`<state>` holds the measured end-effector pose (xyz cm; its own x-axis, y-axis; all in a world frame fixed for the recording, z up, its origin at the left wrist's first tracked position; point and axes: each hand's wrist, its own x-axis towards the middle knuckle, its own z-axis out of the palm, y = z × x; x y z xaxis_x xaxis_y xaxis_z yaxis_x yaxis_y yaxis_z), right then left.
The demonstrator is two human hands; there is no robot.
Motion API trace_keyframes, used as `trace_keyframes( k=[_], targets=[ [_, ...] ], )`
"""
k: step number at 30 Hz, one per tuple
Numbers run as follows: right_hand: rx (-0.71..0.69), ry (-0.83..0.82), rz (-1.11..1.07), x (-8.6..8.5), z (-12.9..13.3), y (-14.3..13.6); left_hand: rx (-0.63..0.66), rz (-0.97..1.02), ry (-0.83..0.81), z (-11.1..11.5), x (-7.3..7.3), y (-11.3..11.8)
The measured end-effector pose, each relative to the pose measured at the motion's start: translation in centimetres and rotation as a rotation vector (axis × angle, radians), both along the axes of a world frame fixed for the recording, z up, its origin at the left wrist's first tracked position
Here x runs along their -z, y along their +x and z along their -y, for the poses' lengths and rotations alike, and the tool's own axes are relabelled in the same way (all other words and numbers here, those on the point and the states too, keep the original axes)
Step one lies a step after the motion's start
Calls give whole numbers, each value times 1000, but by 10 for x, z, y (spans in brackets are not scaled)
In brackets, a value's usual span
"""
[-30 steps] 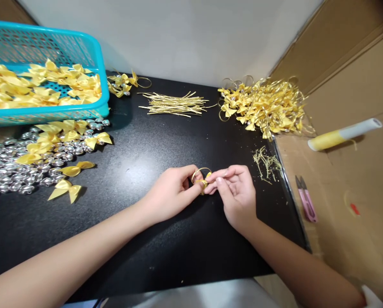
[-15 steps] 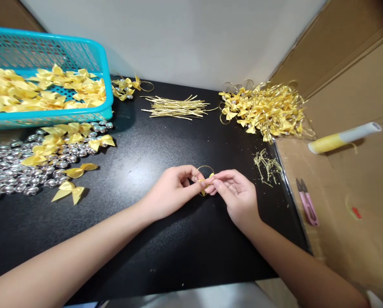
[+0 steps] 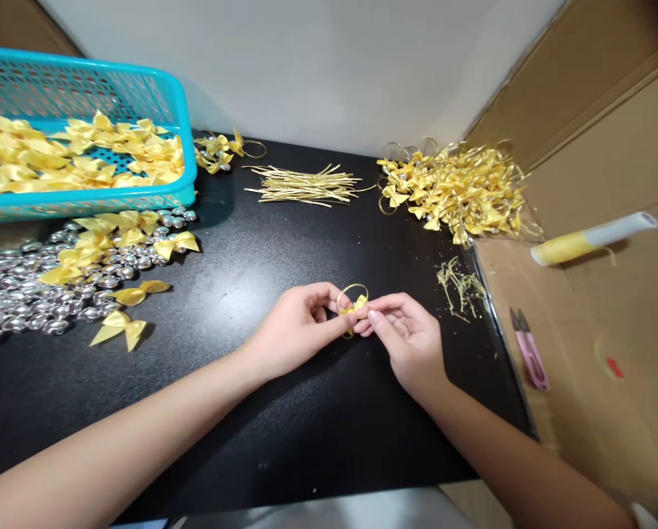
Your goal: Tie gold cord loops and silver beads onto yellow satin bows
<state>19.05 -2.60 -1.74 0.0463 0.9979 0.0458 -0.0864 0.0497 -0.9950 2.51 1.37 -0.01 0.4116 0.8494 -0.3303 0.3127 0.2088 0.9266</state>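
Over the middle of the black table (image 3: 306,433), my left hand (image 3: 301,323) and my right hand (image 3: 409,334) meet fingertip to fingertip. Between them is a small yellow ribbon bow (image 3: 360,302) with a thin gold wire loop (image 3: 352,286) standing up behind it. The left thumb and fingers are closed on the bow and its wire. My right thumb and forefinger pinch at the bow's right side; fingertips cover part of it there. Whether a silver bell is attached is hidden.
A turquoise basket (image 3: 190,165) of yellow bows stands at back left, silver bells (image 3: 25,294) before it. Gold wire strips (image 3: 306,185) lie at the back, looped bows (image 3: 461,184) at back right. Wire scraps (image 3: 461,288), pink thread snips (image 3: 530,353) and a yellow-white tube (image 3: 593,239) are rightward.
More of the bow and the wire loop shows between my fingers now, the bow turned upward. Both hands stay in nearly the same place.
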Motion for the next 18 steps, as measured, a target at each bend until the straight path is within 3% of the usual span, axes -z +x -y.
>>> trace_keyframes(
  k=[18],
  targets=[
    [-4,197,181,2,5,6,-59,-26,29,4,0,2]
  ],
)
